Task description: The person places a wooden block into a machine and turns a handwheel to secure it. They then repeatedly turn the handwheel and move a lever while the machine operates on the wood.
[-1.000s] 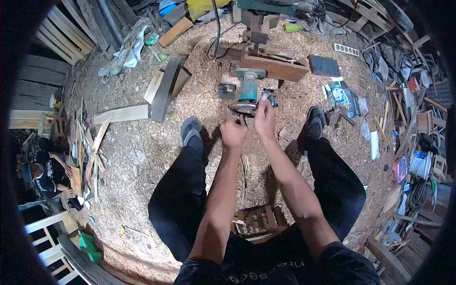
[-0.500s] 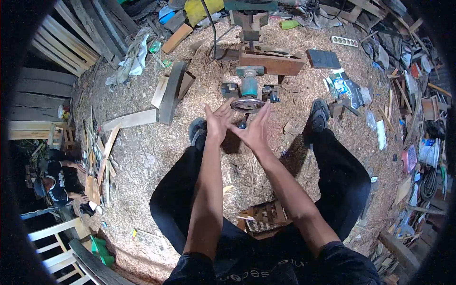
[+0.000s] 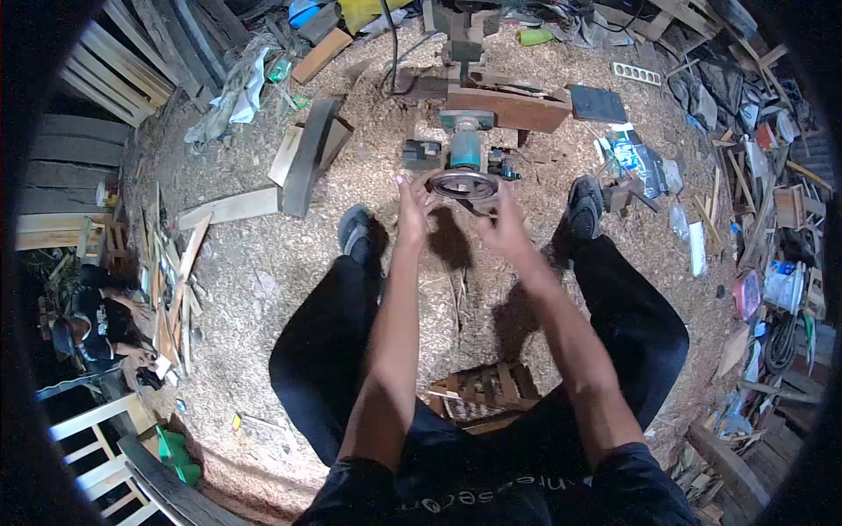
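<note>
A round metal handwheel (image 3: 466, 185) sits at the near end of a teal machine body (image 3: 465, 149). My left hand (image 3: 413, 215) is raised at the wheel's left side, thumb apart and fingertips right at the rim. On the opposite side, my right hand (image 3: 506, 230) is slightly blurred, with its fingers stretched up along the right rim and its thumb apart below. Part of a dark crank handle shows under the wheel, close to the right thumb. Behind the machine body lies a reddish-brown wooden block (image 3: 517, 109).
Wood shavings cover the ground (image 3: 263, 324). Boards (image 3: 307, 158) lie to the left, and a dark flat slab (image 3: 597, 103) at the back right. A small slatted wooden piece (image 3: 488, 386) is between my legs. Another person (image 3: 88, 320) crouches at the far left near wood strips.
My hands have moved apart to the wheel's two sides, the right one shifting rightward. The dark handle knob seen below the wheel before is now out of sight. The view has shifted slightly.
</note>
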Demonstrator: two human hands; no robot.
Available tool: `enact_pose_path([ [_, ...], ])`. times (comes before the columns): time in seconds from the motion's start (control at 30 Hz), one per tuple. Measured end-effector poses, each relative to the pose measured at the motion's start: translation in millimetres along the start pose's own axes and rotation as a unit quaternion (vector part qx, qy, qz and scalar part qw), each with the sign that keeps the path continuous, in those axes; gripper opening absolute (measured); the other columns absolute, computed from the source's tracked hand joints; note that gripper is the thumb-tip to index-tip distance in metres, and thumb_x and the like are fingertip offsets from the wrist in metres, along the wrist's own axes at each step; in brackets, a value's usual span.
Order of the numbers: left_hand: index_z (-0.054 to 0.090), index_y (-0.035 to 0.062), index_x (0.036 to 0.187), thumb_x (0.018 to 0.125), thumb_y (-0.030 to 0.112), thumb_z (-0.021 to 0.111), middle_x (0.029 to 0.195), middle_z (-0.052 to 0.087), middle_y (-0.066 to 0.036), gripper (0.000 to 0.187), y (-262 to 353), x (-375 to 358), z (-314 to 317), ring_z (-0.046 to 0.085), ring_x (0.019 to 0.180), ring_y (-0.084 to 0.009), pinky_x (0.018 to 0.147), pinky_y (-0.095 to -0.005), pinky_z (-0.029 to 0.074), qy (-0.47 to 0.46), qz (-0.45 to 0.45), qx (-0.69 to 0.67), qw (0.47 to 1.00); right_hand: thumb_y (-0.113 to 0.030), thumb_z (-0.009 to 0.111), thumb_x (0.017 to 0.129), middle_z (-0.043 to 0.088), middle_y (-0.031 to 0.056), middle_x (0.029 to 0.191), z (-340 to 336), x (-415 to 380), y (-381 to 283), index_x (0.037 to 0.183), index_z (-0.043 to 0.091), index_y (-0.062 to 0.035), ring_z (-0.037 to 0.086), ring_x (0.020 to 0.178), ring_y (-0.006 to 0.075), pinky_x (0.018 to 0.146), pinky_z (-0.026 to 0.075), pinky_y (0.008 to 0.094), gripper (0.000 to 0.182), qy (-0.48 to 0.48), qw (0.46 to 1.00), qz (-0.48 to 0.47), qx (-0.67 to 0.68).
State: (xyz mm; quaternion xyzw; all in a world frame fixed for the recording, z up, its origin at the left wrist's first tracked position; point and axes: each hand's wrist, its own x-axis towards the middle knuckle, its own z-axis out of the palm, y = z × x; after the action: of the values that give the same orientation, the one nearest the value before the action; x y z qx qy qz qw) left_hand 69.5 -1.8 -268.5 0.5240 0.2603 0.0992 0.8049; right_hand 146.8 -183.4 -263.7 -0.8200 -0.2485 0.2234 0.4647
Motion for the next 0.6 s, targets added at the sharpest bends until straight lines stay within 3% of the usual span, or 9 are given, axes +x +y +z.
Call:
enact_pose_path([
  [0.07, 0.044, 0.0048, 0.141, 0.096, 0.07, 0.011, 0.135, 0.052, -0.015, 0.086, -8, 0, 5, 0.046, 0.128, -0.0301, 0.109, -0.0448, 0.032, -0.03, -0.018, -0.005, 0.999, -0.002, 0.063, 0.077, 0.045, 0.0241, 0.132, -44, -11, 32, 0.144, 0.03, 0.0015, 0.053, 0.115, 0.037, 0.096, 0.045, 0.0431, 0.075, -0.023, 0.999, -0.035, -0.02],
  [0.1, 0.042, 0.0042, 0.143, 0.096, 0.07, 0.012, 0.136, 0.052, -0.015, 0.086, -9, 5, 9, 0.046, 0.127, -0.0303, 0.108, -0.0447, 0.033, -0.05, -0.024, -0.005, 0.998, -0.001, 0.061, 0.08, 0.051, 0.0221, 0.127, -50, -20, 45, 0.143, 0.035, -0.0003, 0.057, 0.109, 0.0341, 0.092, 0.048, 0.0419, 0.068, 0.068, 0.991, -0.098, -0.051],
  [0.17, 0.037, 0.0004, 0.146, 0.097, 0.069, 0.018, 0.142, 0.046, -0.019, 0.086, -26, 7, 22, 0.045, 0.13, -0.0325, 0.107, -0.0437, 0.037, 0.03, -0.044, 0.007, 0.999, -0.003, 0.056, 0.086, 0.059, 0.0195, 0.117, -52, -30, 75, 0.14, 0.041, -0.0019, 0.063, 0.099, 0.0295, 0.084, 0.05, 0.0397, 0.057, 0.162, 0.983, -0.088, 0.007],
  [0.23, 0.038, -0.0025, 0.145, 0.098, 0.067, 0.024, 0.143, 0.045, -0.02, 0.085, -37, 8, 33, 0.044, 0.132, -0.0323, 0.108, -0.0427, 0.039, 0.131, -0.056, 0.015, 0.99, -0.007, 0.053, 0.091, 0.065, 0.0182, 0.107, -44, -35, 105, 0.139, 0.043, -0.0013, 0.065, 0.091, 0.0262, 0.078, 0.051, 0.0375, 0.049, 0.173, 0.965, 0.054, 0.192],
  [0.27, 0.036, -0.006, 0.145, 0.099, 0.065, 0.029, 0.143, 0.044, -0.021, 0.085, -38, 6, 33, 0.045, 0.131, -0.0332, 0.106, -0.0399, 0.042, 0.133, -0.043, 0.021, 0.99, -0.02, 0.05, 0.098, 0.069, 0.0174, 0.1, -44, -35, 119, 0.13, 0.051, 0.0029, 0.066, 0.087, 0.0232, 0.079, 0.05, 0.0364, 0.04, 0.112, 0.976, 0.117, 0.149],
  [0.37, 0.036, -0.0071, 0.144, 0.1, 0.062, 0.03, 0.143, 0.045, -0.021, 0.083, -22, -4, 34, 0.049, 0.127, -0.0324, 0.105, -0.0391, 0.043, 0.089, -0.009, 0.066, 0.994, -0.033, 0.054, 0.098, 0.069, 0.0188, 0.098, -28, -37, 107, 0.119, 0.06, 0.005, 0.066, 0.086, 0.0238, 0.078, 0.051, 0.0369, 0.044, 0.032, 0.986, 0.156, 0.057],
  [0.4, 0.037, -0.0073, 0.143, 0.1, 0.062, 0.031, 0.143, 0.046, -0.021, 0.082, -23, -5, 32, 0.051, 0.125, -0.0318, 0.103, -0.039, 0.044, 0.088, -0.014, 0.076, 0.993, -0.042, 0.054, 0.097, 0.07, 0.0205, 0.092, -16, -33, 114, 0.106, 0.066, 0.0052, 0.067, 0.081, 0.027, 0.077, 0.051, 0.0373, 0.049, 0.008, 0.976, 0.201, 0.08],
  [0.5, 0.04, -0.0077, 0.141, 0.101, 0.059, 0.032, 0.141, 0.047, -0.021, 0.079, -25, -5, 22, 0.054, 0.12, -0.0302, 0.1, -0.0384, 0.045, 0.08, -0.019, 0.097, 0.992, -0.04, 0.059, 0.092, 0.066, 0.0275, 0.078, 6, -31, 78, 0.084, 0.069, 0.0053, 0.068, 0.075, 0.0391, 0.07, 0.052, 0.0427, 0.047, 0.107, 0.986, 0.121, -0.047],
  [0.6, 0.042, -0.0074, 0.139, 0.101, 0.058, 0.033, 0.139, 0.05, -0.021, 0.076, -25, -3, 10, 0.054, 0.12, -0.0291, 0.098, -0.0385, 0.045, 0.064, -0.016, 0.098, 0.993, -0.041, 0.062, 0.089, 0.063, 0.0272, 0.068, 6, -27, 63, 0.071, 0.066, 0.0044, 0.066, 0.068, 0.0431, 0.063, 0.052, 0.0468, 0.049, 0.126, 0.977, 0.126, -0.12],
])
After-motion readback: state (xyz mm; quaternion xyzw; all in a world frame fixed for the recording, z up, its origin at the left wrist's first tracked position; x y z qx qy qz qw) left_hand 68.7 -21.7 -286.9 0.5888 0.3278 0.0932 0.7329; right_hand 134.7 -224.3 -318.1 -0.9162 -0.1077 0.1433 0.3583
